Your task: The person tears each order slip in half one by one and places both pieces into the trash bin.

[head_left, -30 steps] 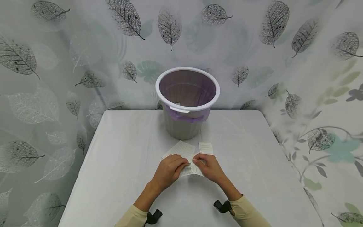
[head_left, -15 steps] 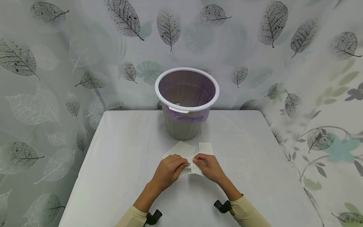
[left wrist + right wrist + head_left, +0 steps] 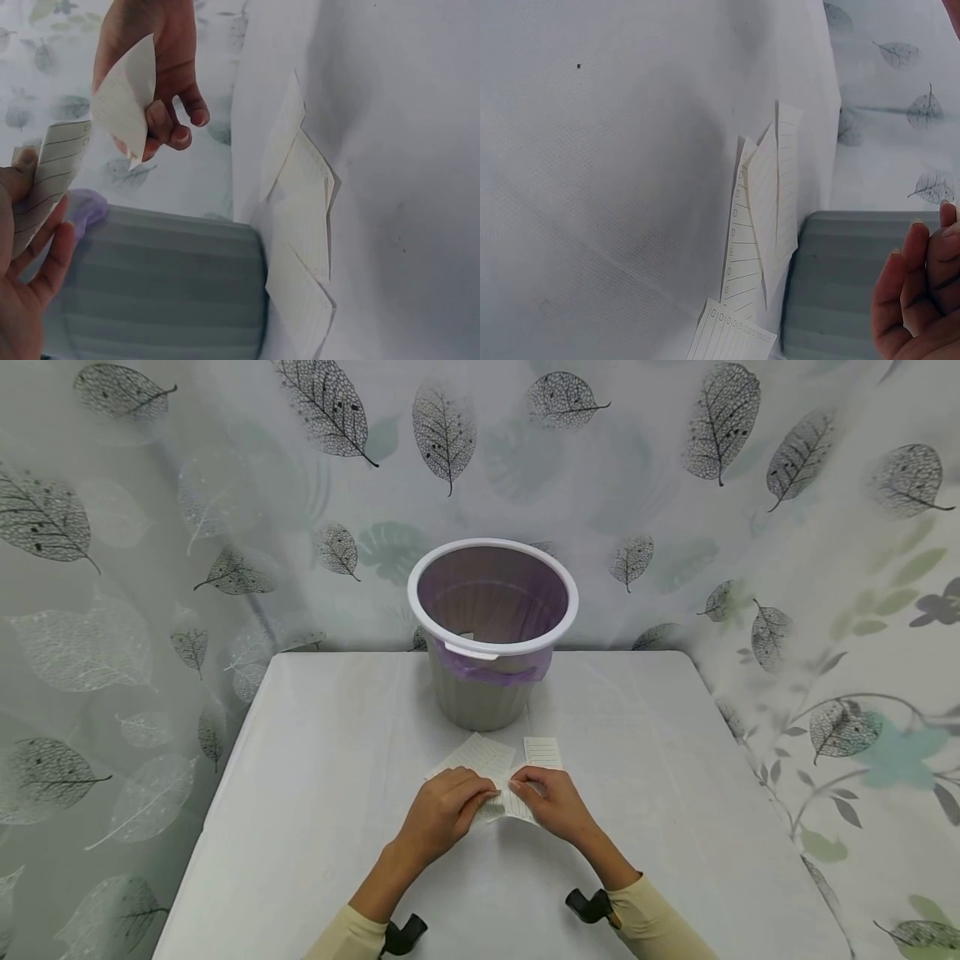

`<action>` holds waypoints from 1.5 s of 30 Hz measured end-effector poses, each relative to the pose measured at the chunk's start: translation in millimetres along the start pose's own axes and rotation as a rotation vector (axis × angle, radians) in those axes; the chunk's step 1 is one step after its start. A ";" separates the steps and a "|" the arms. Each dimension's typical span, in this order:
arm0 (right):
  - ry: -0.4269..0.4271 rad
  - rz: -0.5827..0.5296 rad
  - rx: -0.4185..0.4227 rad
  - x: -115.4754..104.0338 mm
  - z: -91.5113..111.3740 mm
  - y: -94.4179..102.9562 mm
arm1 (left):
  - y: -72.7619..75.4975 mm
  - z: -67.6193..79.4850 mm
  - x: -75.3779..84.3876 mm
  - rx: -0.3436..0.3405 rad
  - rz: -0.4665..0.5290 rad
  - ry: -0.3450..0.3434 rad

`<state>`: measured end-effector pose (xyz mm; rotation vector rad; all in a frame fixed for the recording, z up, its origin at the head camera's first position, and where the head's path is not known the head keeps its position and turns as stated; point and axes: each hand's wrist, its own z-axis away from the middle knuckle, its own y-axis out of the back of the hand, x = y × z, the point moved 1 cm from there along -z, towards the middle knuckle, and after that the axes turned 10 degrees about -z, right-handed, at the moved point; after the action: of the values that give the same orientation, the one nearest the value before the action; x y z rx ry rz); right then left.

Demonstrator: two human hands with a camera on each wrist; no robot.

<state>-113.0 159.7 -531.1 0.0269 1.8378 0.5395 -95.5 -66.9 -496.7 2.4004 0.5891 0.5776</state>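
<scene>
My left hand (image 3: 453, 802) pinches a piece of lined paper (image 3: 56, 169) between thumb and fingers. Beside it, my right hand (image 3: 551, 802) pinches another piece of paper (image 3: 127, 97), which covers part of that palm in the left wrist view. Both hands are raised over the white table, fingertips a short gap apart. Below and beyond them, several lined paper scraps (image 3: 772, 187) lie overlapping on the cloth. One rectangular scrap (image 3: 543, 752) shows past the right fingers. In the right wrist view, the right hand's fingers are curled, and its paper is hidden.
A grey bin (image 3: 480, 702) with a white rim and purple liner stands behind the scraps at the table's back. A small pale bit lies inside it. The white-covered table (image 3: 322, 735) ends at a leaf-patterned curtain (image 3: 510, 460).
The lower edge of the paper between my hands, earlier nearly continuous, now splits into two differently angled pieces. My hands have barely moved.
</scene>
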 end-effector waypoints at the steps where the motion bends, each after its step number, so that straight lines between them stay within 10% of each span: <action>1: 0.004 0.001 0.002 0.3 -0.1 0.1 | 0.2 -0.1 -0.4 0.002 0.001 0.001; 45: 0.038 0.056 0.047 -13.3 -3.3 11.0 | 15.3 -3.9 -7.4 0.051 0.024 0.021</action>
<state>-114.2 164.7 -514.3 0.1011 1.8914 0.5392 -99.4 -80.1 -486.1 2.4547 0.5909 0.6063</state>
